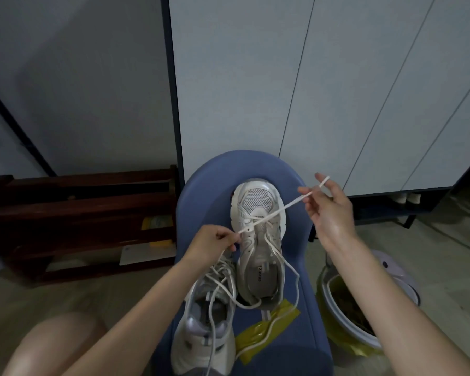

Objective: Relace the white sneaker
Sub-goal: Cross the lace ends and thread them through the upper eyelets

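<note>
Both hands, left hand (215, 241) and right hand (330, 204), are pinching the lace (278, 211) taut; white sneaker (258, 240) seemingly laced only at lowest eyelets, rest remaining.

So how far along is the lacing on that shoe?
Early. The lace crosses only the eyelets nearest the toe of the sneaker. The left hand and right hand each pinch one end, drawn taut. The upper eyelets look empty, with slack trailing over the chair.
</note>
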